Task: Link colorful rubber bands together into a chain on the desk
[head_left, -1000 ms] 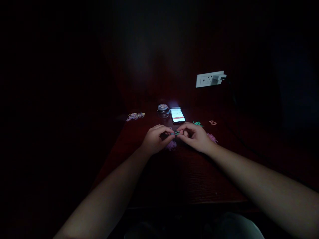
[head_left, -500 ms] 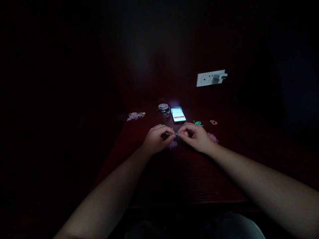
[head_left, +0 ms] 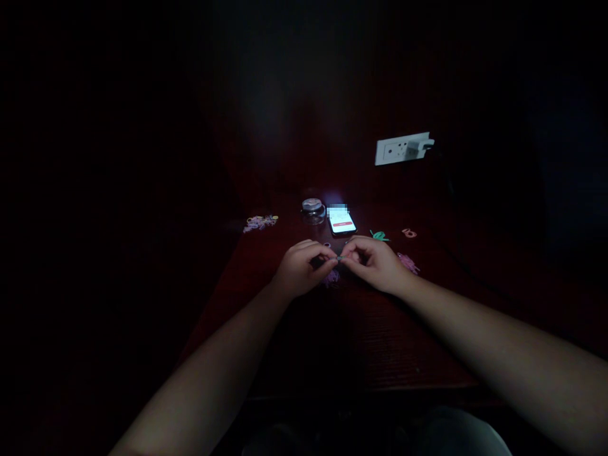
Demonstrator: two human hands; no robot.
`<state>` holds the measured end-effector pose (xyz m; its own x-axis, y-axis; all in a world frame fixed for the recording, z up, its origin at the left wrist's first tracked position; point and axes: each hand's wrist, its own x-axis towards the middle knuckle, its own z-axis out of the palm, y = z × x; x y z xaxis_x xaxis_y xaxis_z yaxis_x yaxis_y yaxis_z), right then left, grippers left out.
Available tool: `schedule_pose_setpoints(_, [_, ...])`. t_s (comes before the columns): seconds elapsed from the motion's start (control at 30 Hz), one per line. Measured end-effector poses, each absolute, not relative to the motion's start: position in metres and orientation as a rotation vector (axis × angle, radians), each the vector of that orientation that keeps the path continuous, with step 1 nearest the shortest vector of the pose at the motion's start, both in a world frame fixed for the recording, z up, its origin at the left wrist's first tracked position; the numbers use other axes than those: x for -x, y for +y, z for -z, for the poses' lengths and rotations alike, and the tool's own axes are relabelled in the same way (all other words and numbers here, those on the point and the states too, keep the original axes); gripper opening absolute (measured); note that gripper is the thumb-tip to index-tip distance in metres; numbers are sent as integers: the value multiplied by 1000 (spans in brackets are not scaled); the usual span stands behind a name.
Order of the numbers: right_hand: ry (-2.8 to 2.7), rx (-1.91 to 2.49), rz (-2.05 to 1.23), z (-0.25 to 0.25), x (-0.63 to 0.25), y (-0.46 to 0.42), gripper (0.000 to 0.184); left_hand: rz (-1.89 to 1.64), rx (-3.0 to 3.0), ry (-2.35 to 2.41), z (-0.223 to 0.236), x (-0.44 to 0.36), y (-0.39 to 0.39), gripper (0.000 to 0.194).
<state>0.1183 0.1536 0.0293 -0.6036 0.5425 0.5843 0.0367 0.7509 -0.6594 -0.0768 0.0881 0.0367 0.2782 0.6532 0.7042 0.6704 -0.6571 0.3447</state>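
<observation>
Thumb and fingertips of my left hand are pinched together over the table, meeting those of my right hand. Between both pinches shows a tiny greenish-grey band-like piece, too small and dim to name for certain. Just below the left fingertips lies a pile of purple rubber bands, partly hidden by that hand. Beside the right wrist is a pile of pink rubber bands. Green bands lie beyond the right hand, with a small orange-pink bunch farther right.
A lit phone lies just behind my hands, next to a clear lidded jar. Mixed purple and yellow bands sit at the left. A wall socket holds a plug with a dark cable. The dark red table is dimly lit.
My fingertips have come closer together, and less of the small greenish-grey piece shows between them. The left hand has shifted slightly right.
</observation>
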Motion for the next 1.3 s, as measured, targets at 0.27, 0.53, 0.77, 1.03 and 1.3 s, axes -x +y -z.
schedule_pose_setpoints(0.27, [-2091, 414, -821, -31, -117, 153, 8, 1366, 2498, -1276, -36, 76, 89, 8])
schedule_pose_setpoints(0.53, [-2084, 409, -812, -29, -117, 154, 12, 1404, 2502, -1306, -34, 76, 91, 3])
schedule_pose_setpoints(0.77, [-2128, 422, -760, -34, -118, 152, 15, 1458, 2506, -1347, -34, 76, 90, 2])
schedule_pose_setpoints(1.03, [-2126, 381, -723, -33, -118, 152, 10, 1416, 2534, -1453, -35, 75, 89, 9])
schedule_pose_setpoints(1.3, [-2124, 416, -764, -31, -117, 151, 11, 1391, 2565, -1434, -35, 76, 91, 15])
